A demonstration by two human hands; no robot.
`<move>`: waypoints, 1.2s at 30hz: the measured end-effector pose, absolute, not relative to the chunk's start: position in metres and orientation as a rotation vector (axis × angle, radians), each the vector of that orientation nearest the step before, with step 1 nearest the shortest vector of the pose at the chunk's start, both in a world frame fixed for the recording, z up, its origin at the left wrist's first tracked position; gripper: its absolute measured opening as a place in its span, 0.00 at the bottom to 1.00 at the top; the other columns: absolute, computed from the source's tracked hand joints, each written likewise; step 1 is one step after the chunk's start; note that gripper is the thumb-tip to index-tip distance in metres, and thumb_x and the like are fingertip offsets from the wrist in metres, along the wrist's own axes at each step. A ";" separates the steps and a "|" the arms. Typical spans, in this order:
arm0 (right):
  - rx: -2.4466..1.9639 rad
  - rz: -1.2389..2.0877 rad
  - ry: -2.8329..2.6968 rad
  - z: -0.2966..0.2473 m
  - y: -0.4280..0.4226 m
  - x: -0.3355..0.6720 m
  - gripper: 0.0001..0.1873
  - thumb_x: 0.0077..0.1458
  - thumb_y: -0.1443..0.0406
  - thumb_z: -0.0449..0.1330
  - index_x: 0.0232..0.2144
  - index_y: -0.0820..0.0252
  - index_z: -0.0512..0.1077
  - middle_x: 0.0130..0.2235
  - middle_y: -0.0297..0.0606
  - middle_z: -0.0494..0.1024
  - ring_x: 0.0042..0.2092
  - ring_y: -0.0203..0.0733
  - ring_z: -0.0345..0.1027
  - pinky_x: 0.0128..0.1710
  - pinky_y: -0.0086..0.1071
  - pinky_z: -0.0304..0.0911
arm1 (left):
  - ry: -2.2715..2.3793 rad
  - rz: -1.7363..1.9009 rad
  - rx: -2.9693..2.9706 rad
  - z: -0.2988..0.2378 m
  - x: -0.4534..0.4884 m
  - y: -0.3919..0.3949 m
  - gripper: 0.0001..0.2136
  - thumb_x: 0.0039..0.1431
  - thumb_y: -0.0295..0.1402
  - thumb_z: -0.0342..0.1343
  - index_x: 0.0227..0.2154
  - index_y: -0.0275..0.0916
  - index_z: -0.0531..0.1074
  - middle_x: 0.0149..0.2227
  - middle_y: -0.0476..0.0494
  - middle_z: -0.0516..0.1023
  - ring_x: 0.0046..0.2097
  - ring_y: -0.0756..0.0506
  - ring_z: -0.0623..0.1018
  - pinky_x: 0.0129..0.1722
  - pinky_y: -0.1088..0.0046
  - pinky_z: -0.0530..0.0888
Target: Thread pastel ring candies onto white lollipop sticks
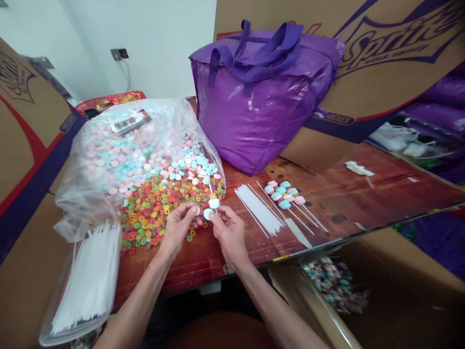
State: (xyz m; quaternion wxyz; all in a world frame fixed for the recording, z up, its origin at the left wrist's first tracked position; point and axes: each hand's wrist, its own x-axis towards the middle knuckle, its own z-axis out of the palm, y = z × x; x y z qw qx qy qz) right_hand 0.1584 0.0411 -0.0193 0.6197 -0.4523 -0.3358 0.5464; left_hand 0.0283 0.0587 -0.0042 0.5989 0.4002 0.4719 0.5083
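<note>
Over the near edge of the candy pile, my left hand (pixel 180 224) is closed, thumb and fingers pinching what looks like a pale round candy (pixel 197 210). Just to its right, my right hand (pixel 229 232) grips a thin white candy stick (pixel 210 188) that points up and away. Pale blue and white candies (pixel 214 203) are threaded on this stick. A light blue candy (pixel 208 214) sits at my right thumb, between the two hands; whether it is on the stick I cannot tell. Beyond my hands lie colourful gummy rings (pixel 156 206) and pastel round candies (pixel 196 162).
A clear plastic bag (pixel 69 189) of candies lies behind the pile. Finished candy skewers (pixel 285 194) and loose white sticks (pixel 257 208) lie right. A tub of sticks (pixel 87 281) stands left. A purple bag (pixel 250 111) and cardboard boxes (pixel 381 72) stand behind.
</note>
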 end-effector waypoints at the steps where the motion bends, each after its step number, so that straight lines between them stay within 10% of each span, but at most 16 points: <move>1: -1.039 1.239 -0.826 -0.018 0.040 0.158 0.14 0.50 0.57 0.68 0.34 0.60 0.73 0.26 0.30 0.72 0.21 0.30 0.57 0.18 0.24 0.51 | 1.121 1.186 0.928 -0.005 0.028 0.058 0.18 0.47 0.46 0.70 0.34 0.36 0.79 0.26 0.47 0.77 0.26 0.51 0.75 0.27 0.79 0.71; 6: -1.084 1.106 -1.048 -0.016 0.037 0.157 0.08 0.54 0.62 0.65 0.35 0.60 0.75 0.29 0.34 0.76 0.29 0.37 0.68 0.30 0.29 0.65 | 1.124 1.222 0.847 -0.008 0.034 0.052 0.20 0.43 0.48 0.71 0.33 0.36 0.82 0.27 0.47 0.79 0.27 0.51 0.75 0.28 0.78 0.72; 21: -1.164 0.887 -1.270 -0.024 0.039 0.162 0.03 0.54 0.65 0.64 0.31 0.58 0.74 0.31 0.31 0.70 0.29 0.34 0.61 0.29 0.28 0.59 | 0.968 1.150 0.632 -0.014 0.037 0.035 0.20 0.45 0.45 0.73 0.40 0.40 0.82 0.42 0.42 0.82 0.46 0.44 0.80 0.50 0.68 0.76; 36: -1.255 0.920 -1.479 -0.024 -0.002 0.191 0.13 0.64 0.62 0.54 0.31 0.59 0.75 0.25 0.33 0.72 0.27 0.36 0.66 0.29 0.28 0.60 | 1.168 1.265 0.723 -0.014 0.016 0.043 0.22 0.42 0.42 0.73 0.42 0.39 0.80 0.38 0.43 0.83 0.40 0.45 0.81 0.38 0.73 0.75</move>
